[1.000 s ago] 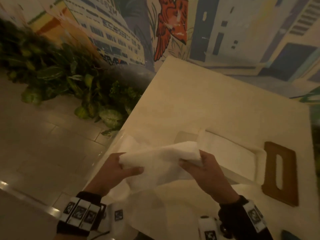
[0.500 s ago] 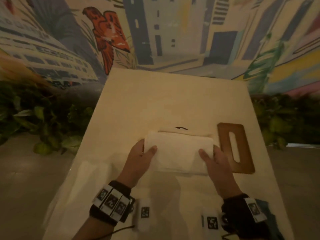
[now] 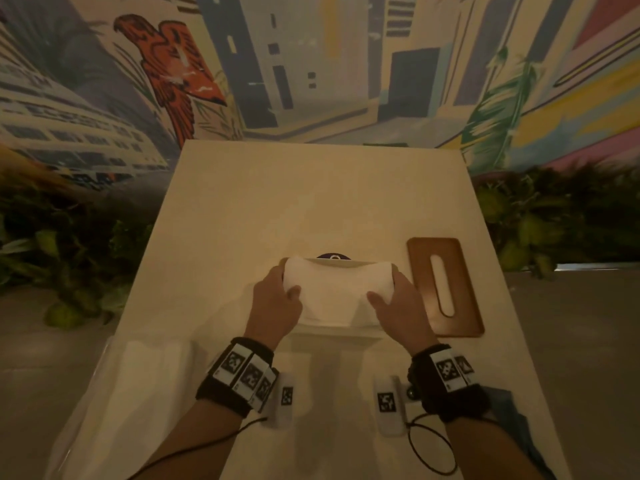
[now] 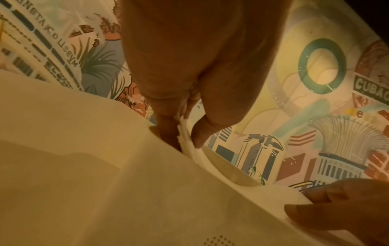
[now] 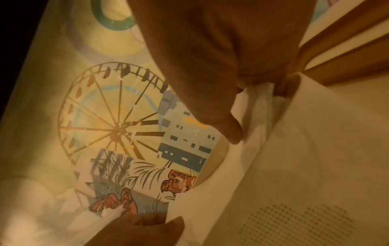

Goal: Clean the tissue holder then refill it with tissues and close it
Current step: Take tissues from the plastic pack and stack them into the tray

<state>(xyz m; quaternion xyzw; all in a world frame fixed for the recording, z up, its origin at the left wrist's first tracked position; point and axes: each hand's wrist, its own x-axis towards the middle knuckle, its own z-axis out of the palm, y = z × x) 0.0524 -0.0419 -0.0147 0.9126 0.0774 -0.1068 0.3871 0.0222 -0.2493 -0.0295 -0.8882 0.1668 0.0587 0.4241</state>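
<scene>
A white stack of tissues (image 3: 337, 292) sags in the middle as it sits over the pale tissue holder (image 3: 332, 336) at the table's centre. My left hand (image 3: 277, 299) grips the stack's left end, thumb on top. My right hand (image 3: 398, 301) grips its right end the same way. In the left wrist view the thumb and fingers (image 4: 168, 131) pinch the layered tissue edge (image 4: 187, 143). In the right wrist view the thumb (image 5: 227, 126) presses the tissue stack (image 5: 263, 116). The brown slotted lid (image 3: 443, 285) lies flat to the right of the holder.
A clear plastic wrapper (image 3: 138, 386) lies on the cream table (image 3: 311, 202) at the front left. A dark round object (image 3: 334, 256) peeks out just behind the holder. Something blue (image 3: 512, 420) lies at the table's front right. Green plants (image 3: 554, 223) flank both sides below a painted wall.
Both hands carried the tissue stack from the front left over to the holder and lowered it. The stack now sags in the middle between my hands.
</scene>
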